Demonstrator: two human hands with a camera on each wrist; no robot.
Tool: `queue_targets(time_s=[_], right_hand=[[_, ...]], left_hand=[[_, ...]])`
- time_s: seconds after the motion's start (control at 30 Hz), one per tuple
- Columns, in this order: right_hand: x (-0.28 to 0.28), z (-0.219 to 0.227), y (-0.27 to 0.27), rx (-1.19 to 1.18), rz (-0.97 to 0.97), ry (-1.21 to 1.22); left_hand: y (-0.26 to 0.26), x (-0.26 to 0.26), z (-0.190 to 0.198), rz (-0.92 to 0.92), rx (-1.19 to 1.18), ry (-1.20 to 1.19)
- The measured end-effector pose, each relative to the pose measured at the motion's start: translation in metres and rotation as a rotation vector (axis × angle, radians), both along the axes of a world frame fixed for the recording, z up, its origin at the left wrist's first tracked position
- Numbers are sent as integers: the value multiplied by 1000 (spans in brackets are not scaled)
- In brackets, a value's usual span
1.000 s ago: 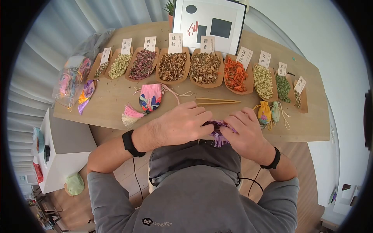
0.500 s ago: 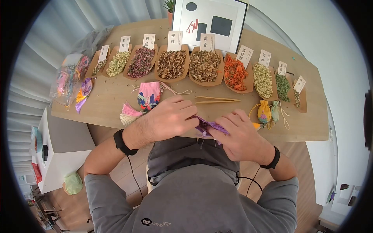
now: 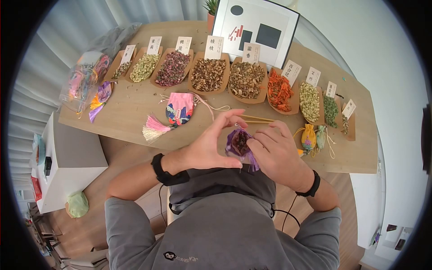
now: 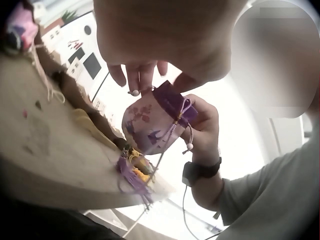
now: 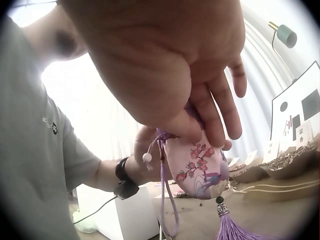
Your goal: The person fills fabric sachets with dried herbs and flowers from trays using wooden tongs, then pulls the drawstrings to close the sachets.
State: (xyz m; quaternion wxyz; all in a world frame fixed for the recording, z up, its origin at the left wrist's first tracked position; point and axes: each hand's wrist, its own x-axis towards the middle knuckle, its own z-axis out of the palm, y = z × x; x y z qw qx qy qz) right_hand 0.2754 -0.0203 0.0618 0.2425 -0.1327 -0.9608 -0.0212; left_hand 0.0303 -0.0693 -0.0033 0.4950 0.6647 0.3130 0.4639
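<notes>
A purple drawstring pouch [image 3: 235,143] is held up over the table's near edge, its mouth spread and dark dried bits visible inside. My right hand [image 3: 276,150] pinches the pouch's rim, thumb against the purple collar in the right wrist view. Pink fabric with red blossoms [image 5: 197,162] covers its body, and a purple tassel [image 5: 232,227] hangs below. Around the pouch's other side, my left hand [image 3: 213,144] has thumb and fingers spread wide apart. Beaded lilac cords [image 4: 180,117] dangle from the collar.
Paper trays of dried herbs with label cards, among them orange petals [image 3: 280,92], line the back. A pink pouch [image 3: 181,108] lies left, wooden tweezers [image 3: 256,119] beyond my hands. Yellow [image 3: 308,136] and green pouches [image 3: 320,137] sit right; a plastic bag [image 3: 83,83] lies far left.
My left hand has gone from gripping the pouch's rim to spread fingers beside it. The pouch's mouth has turned upward, showing its contents. My right hand keeps its pinch.
</notes>
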Motion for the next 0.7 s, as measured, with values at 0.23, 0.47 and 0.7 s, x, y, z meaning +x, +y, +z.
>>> queue_targets(time_s=[0.23,0.47,0.7], right_hand=[[-34,14,10,13,22,12],[-73,38,23,1,136,117],[-99,59,36,-104,218,280]], left_hand=[[5,5,-16,17,-190,-157],[-5,-35,8,56,-177,-106],[-14,-93,50,109,-237,177]])
